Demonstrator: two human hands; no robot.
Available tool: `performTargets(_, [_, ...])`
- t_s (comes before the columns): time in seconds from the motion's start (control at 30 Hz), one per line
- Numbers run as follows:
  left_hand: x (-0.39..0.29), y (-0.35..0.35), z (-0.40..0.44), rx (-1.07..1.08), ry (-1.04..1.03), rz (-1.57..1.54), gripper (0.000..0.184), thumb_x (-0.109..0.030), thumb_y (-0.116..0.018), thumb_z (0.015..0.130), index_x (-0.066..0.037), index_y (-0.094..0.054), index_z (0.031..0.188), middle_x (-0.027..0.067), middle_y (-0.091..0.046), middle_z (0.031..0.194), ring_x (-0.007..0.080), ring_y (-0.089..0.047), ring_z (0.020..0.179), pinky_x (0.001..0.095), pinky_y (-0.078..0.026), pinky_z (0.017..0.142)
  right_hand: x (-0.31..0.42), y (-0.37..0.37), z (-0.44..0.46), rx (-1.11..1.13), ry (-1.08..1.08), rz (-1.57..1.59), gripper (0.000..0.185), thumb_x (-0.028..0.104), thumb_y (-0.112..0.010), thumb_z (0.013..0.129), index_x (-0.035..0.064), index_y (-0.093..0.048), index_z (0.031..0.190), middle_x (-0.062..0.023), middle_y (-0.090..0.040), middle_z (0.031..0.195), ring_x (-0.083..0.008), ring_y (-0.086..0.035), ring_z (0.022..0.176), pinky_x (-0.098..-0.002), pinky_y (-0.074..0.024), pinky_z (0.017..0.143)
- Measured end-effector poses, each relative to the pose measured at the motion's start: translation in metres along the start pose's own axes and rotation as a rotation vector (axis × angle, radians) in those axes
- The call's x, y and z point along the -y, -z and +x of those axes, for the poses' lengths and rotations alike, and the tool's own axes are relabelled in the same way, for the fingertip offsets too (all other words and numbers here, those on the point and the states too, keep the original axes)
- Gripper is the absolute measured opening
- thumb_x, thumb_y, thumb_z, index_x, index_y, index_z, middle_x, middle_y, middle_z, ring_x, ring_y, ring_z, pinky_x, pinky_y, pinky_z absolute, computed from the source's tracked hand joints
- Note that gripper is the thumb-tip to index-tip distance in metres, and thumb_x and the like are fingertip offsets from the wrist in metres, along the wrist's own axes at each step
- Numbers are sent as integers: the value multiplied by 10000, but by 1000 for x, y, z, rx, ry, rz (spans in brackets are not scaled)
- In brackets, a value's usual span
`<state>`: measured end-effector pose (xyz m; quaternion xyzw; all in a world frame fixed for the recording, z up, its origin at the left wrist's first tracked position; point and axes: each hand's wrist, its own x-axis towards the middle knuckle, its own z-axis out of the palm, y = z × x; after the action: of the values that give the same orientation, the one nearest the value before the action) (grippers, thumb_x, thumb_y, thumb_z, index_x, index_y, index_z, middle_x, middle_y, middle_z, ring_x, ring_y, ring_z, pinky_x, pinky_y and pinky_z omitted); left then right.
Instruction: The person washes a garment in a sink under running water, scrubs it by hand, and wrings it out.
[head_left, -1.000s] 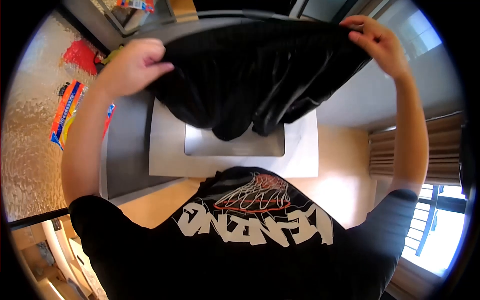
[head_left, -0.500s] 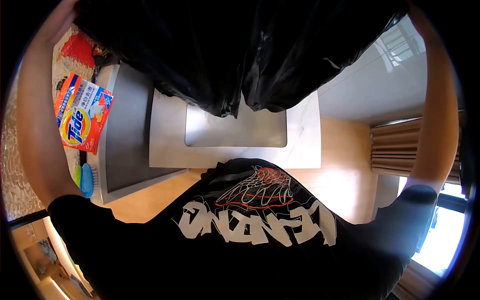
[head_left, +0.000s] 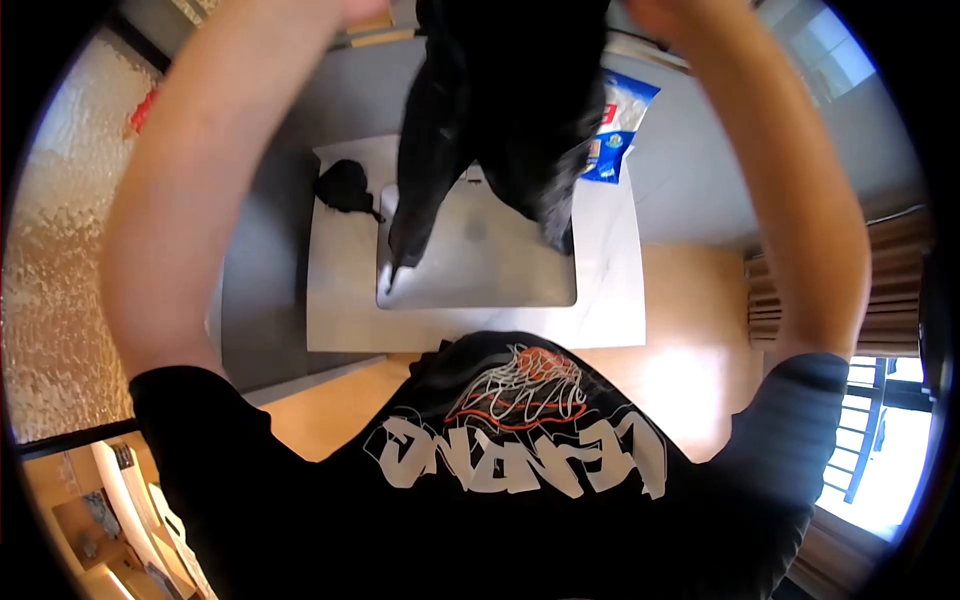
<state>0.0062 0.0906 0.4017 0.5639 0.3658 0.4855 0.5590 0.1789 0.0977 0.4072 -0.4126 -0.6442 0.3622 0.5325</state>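
Observation:
A shiny black garment [head_left: 510, 100] hangs down from the top edge between my raised arms. Its lower end splits into two leg-like parts that dangle over the sink basin [head_left: 480, 285]; a thin cord or tip shows on the left part. My left hand [head_left: 366, 9] is just inside the top edge, left of the garment, and my right hand [head_left: 652, 14] is at the top on its right side. Both hands are cut off by the frame, so their fingers hardly show, but the garment hangs from up there between them.
The basin is set in a white counter [head_left: 350, 325]. A small black item [head_left: 344, 186] lies on its left corner. Behind the garment at right stands a blue and white packet [head_left: 622, 130]. Textured glass [head_left: 60, 270] is on the left, a brown curtain [head_left: 895, 280] on the right.
The garment was spread wide across the top; now it hangs narrower and lower. Both arms have come inward. The small black item and blue-white packet have come into view; the Tide packet is hidden.

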Motion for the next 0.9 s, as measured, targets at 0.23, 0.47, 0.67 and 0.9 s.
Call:
performTargets(0.23, [33,-12,-16,40,-120,162,374,-105,-768,813,-2,-654,1154,57,-703,1051,128,-655,970,269,-490,867,-37,12,-12,236,-324,649,391,420,-561,959,39,-645,942,-98,-662,965,-175,-603,857,-332,-460,762])
performTargets(0.47, [69,11,-20,-76,-171,165,475,116,-541,714,35,-587,1179,69,-633,1057,144,-596,982,285,-473,896,-33,8,-51,547,-368,724,707,552,-477,966,-27,-430,1368,-250,-461,1376,-285,-441,1303,-402,-280,1139])
performTargets(0.67, [61,27,-28,-86,-227,285,422,132,-452,662,29,-613,1039,55,-621,1007,127,-587,948,259,-467,858,-71,50,-41,287,663,-571,426,130,-778,779,62,-610,1165,-96,-588,1203,-268,-534,1153,-360,-457,925])
performTargets(0.9, [48,40,-35,15,-424,366,368,153,-426,649,-3,-604,931,32,-571,932,105,-535,897,224,-422,831,-110,50,-49,487,590,-445,485,248,-829,727,219,-641,1173,-156,-444,1370,-397,-370,1292,-464,-326,1078])
